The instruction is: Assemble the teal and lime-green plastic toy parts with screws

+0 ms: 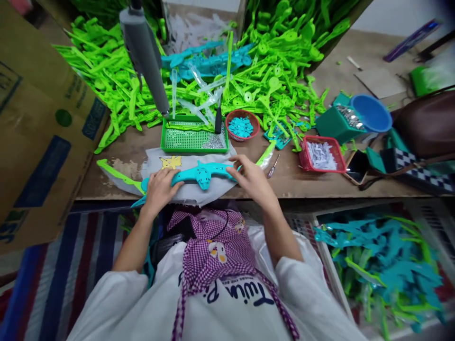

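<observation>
A long turquoise plastic part (pixel 204 176), curved like a bow with a rounded middle, lies across a grey cloth (pixel 194 195) at the table's front edge. A green curved limb (pixel 119 174) extends from its left end, and another green limb (pixel 267 154) shows past its right end. My left hand (pixel 161 187) is closed over the part's left side. With bent fingers, my right hand (pixel 251 179) grips the part's right side; its fingertips partly hide the joint there. Near the right hand lies a small screwdriver (pixel 273 166).
Behind the cloth stand a green tray (pixel 163 142) with small screws and a red bowl (pixel 236 113) of turquoise pieces. A grey electric screwdriver (pixel 147 61) hangs above. Green parts (pixel 117 76) pile up behind. A cardboard box (pixel 46 118) flanks the left; a red basket (pixel 307 166) stands right.
</observation>
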Demonstrator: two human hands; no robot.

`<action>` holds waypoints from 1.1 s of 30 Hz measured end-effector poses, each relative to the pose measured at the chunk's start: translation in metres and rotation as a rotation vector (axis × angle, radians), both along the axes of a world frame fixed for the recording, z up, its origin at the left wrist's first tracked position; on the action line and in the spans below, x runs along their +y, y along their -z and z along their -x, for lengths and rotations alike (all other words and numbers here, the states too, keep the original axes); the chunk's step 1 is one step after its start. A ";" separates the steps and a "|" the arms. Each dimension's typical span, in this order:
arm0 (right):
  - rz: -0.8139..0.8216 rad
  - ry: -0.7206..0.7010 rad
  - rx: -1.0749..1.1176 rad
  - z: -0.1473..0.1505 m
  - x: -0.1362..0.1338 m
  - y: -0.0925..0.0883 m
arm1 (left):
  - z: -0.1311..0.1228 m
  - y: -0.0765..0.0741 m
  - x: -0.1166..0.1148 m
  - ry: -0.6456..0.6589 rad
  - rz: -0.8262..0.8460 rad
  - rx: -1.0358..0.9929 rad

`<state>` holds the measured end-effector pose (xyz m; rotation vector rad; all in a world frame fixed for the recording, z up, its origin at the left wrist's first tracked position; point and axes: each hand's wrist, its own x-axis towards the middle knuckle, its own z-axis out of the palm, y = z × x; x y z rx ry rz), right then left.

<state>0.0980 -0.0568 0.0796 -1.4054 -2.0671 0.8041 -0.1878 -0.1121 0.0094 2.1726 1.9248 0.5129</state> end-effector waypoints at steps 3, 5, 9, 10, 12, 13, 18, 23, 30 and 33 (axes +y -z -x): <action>-0.184 0.239 0.309 -0.003 -0.019 -0.022 | -0.003 -0.008 -0.007 -0.048 -0.129 -0.020; -0.290 0.307 0.314 -0.003 -0.025 -0.022 | -0.005 -0.012 -0.011 -0.082 -0.215 -0.032; -0.263 0.014 -0.009 -0.013 -0.026 0.013 | -0.006 -0.011 -0.011 -0.159 -0.290 -0.067; -0.247 -0.041 -0.086 -0.017 -0.025 0.024 | -0.005 -0.010 -0.010 -0.169 -0.285 -0.075; -0.240 -0.097 -0.196 -0.024 -0.022 0.041 | -0.004 -0.008 -0.006 -0.172 -0.257 -0.080; -0.248 -0.110 -0.231 -0.027 -0.020 0.046 | -0.002 -0.008 -0.005 -0.159 -0.242 -0.080; -0.336 -0.175 -0.265 -0.022 -0.006 0.048 | 0.013 -0.023 -0.001 0.019 -0.168 -0.139; -0.381 -0.260 -0.217 -0.010 -0.002 0.054 | 0.020 -0.026 -0.004 0.051 -0.127 -0.157; -0.443 -0.268 -0.218 -0.015 -0.008 0.064 | 0.013 -0.003 -0.020 -0.051 -0.252 -0.155; -0.422 -0.290 -0.210 -0.021 0.003 0.066 | 0.029 -0.009 -0.025 -0.096 -0.270 -0.088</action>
